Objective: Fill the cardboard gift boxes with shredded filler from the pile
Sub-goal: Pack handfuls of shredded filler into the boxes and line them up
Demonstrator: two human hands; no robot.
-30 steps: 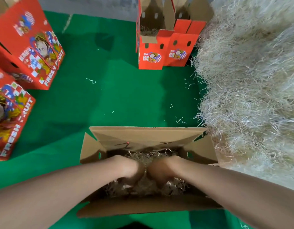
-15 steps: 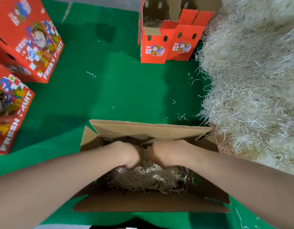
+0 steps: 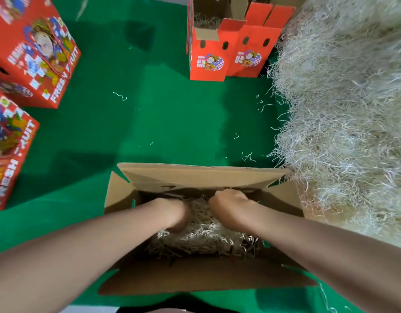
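Note:
An open brown cardboard box [image 3: 201, 175] stands on the green mat right in front of me, flaps spread outward. Shredded filler [image 3: 201, 236] covers its bottom. Both my hands are down inside it. My left hand [image 3: 177, 213] is pushed into the filler and its fingers are buried. My right hand [image 3: 229, 206] is near the far wall, knuckles up, fingers curled down into the strands. The big pale pile of shredded filler [image 3: 344, 109] lies along the right, touching the box's right flap.
Open red gift boxes [image 3: 208, 62] stand at the back centre, one with filler inside. A closed red box [image 3: 37, 57] and a second closed red box [image 3: 7, 154] sit at the left. Loose strands dot the green mat [image 3: 161, 114].
Both hands have moved from the middle of the box toward its far wall, working the filler down. My view has shifted slightly closer to the box.

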